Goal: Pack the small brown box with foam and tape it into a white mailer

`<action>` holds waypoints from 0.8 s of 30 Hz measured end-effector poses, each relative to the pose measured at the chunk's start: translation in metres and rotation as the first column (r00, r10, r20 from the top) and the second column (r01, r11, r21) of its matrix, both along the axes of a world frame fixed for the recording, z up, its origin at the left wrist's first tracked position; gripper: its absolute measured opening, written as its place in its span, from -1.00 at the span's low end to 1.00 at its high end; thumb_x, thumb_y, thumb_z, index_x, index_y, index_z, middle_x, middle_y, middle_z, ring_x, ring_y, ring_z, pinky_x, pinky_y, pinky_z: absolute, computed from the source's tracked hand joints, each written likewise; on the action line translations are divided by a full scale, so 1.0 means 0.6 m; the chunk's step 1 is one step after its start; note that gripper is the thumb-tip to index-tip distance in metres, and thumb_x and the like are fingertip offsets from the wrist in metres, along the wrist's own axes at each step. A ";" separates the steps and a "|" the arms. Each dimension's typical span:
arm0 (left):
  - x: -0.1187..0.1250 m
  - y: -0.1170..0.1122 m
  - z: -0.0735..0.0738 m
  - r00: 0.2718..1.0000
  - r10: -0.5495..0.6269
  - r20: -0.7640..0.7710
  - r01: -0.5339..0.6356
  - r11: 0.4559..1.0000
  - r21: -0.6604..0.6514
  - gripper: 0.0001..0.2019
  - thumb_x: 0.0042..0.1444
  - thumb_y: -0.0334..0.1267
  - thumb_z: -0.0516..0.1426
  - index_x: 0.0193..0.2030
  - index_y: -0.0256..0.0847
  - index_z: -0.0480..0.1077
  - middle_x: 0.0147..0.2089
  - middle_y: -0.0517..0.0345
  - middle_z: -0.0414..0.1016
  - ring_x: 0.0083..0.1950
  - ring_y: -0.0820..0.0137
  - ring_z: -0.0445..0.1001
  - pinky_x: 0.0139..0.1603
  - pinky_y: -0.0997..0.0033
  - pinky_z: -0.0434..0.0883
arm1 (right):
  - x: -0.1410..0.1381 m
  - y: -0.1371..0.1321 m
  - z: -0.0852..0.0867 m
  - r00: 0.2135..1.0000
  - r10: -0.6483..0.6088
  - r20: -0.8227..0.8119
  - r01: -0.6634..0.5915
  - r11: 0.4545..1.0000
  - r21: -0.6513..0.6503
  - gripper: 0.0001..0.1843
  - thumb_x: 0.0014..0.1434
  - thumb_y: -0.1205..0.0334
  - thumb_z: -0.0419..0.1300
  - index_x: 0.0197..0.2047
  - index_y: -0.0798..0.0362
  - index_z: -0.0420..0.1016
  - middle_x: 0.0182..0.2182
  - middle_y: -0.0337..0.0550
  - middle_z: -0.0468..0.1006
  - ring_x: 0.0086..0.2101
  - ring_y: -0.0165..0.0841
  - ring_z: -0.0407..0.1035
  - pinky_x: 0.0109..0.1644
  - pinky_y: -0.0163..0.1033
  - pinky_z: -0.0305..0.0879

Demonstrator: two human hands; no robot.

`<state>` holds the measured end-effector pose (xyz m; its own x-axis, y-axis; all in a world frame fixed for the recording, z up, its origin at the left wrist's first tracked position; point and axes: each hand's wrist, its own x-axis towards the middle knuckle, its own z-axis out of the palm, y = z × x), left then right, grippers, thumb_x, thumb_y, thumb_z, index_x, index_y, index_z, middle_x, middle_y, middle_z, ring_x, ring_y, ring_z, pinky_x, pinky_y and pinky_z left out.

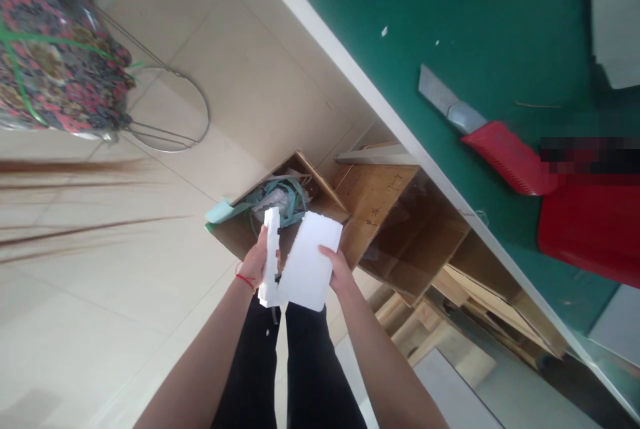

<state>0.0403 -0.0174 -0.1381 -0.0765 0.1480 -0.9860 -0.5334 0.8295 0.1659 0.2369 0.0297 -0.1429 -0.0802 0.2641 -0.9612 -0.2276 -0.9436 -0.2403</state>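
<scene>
My left hand [259, 261] is closed on a narrow, jagged strip of white foam [271, 257]. A wider slab of white foam [311, 261] is gripped at its right edge by my right hand [338, 268]. The two pieces meet at their lower ends and spread apart at the top. Both hang above an open cardboard box [280, 212] on the floor, which holds pale green straps and scraps. A red thread circles my left wrist. My black trouser legs show below the hands.
A green-topped table [465, 29] with a white edge runs along the right; a utility knife [447, 106] and red plastic pieces [590, 222] lie on it. More cardboard boxes [400, 222] sit under it. A flower-patterned stool [55, 49] with a wire frame stands at upper left.
</scene>
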 end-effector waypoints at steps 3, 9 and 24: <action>-0.018 0.003 -0.023 0.996 -0.011 -0.090 0.006 0.998 -0.064 -0.30 0.08 0.51 -0.20 -0.54 -0.13 0.22 -0.61 0.14 0.30 -0.63 0.39 0.31 -0.59 0.35 0.35 | -0.001 0.004 -0.007 0.997 -0.055 0.049 0.052 0.998 0.044 -0.46 -0.30 0.20 0.54 -0.18 0.10 0.58 -0.29 -0.06 0.70 -0.29 -0.08 0.59 -0.09 0.01 0.55; -0.076 0.006 -0.062 0.909 -0.200 -0.365 0.161 0.978 -0.132 -0.56 0.17 0.14 0.05 -0.45 -0.20 0.42 -0.37 -0.19 0.53 -0.10 0.00 0.54 -0.26 0.26 0.41 | -0.009 0.020 -0.003 0.983 -0.173 0.068 0.165 0.980 0.110 -0.40 -0.30 0.19 0.54 -0.12 0.09 0.56 -0.24 -0.11 0.70 -0.23 -0.08 0.58 0.02 0.02 0.52; 0.005 0.025 0.037 0.973 -0.188 -0.132 0.226 0.886 0.404 -0.31 -0.01 0.30 0.22 0.06 -0.24 0.44 0.04 -0.05 0.58 0.01 0.11 0.53 -0.01 0.20 0.47 | -0.060 0.030 0.042 0.995 0.014 -0.095 -0.003 0.993 0.116 -0.37 -0.31 0.27 0.55 -0.09 0.07 0.51 -0.23 -0.09 0.70 -0.24 -0.12 0.58 -0.13 -0.10 0.51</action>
<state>0.0435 -0.0021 -0.1156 -0.0817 0.5625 -0.8227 -0.3245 0.7655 0.5556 0.2007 0.0479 -0.1174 -0.1730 0.3715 -0.9122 -0.2468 -0.9130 -0.3250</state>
